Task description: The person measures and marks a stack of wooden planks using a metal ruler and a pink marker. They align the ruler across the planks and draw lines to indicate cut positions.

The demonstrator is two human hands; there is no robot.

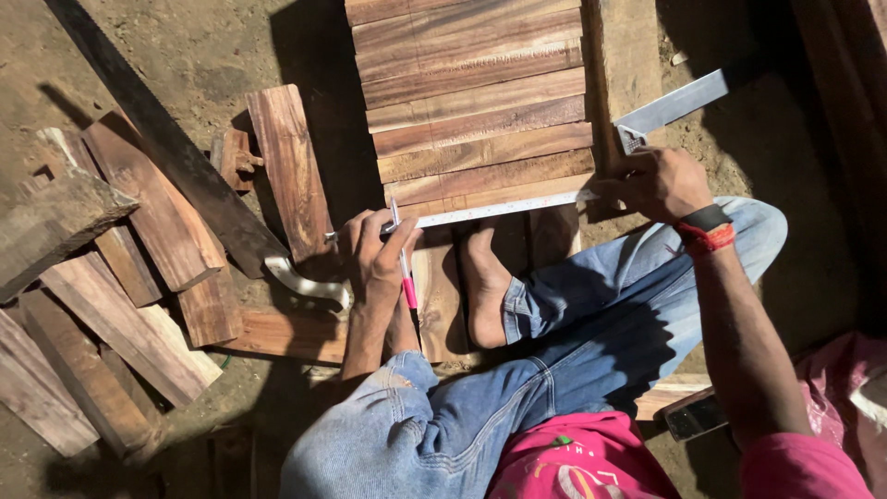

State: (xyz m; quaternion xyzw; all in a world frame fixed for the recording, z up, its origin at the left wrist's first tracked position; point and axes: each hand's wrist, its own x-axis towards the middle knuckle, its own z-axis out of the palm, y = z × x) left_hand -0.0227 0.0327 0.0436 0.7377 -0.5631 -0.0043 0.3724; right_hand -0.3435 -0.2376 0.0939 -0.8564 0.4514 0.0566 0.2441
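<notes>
Overhead, steel square (517, 208) across planks (476, 120), clutched between hands: left (379, 254) with pen (405, 268), right (658, 183).

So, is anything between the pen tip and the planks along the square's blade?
Nothing visible. The left hand holds the pink pen with its tip at the metal square, which the right hand presses flat across the planks. A bare foot rests below the blade.
</notes>
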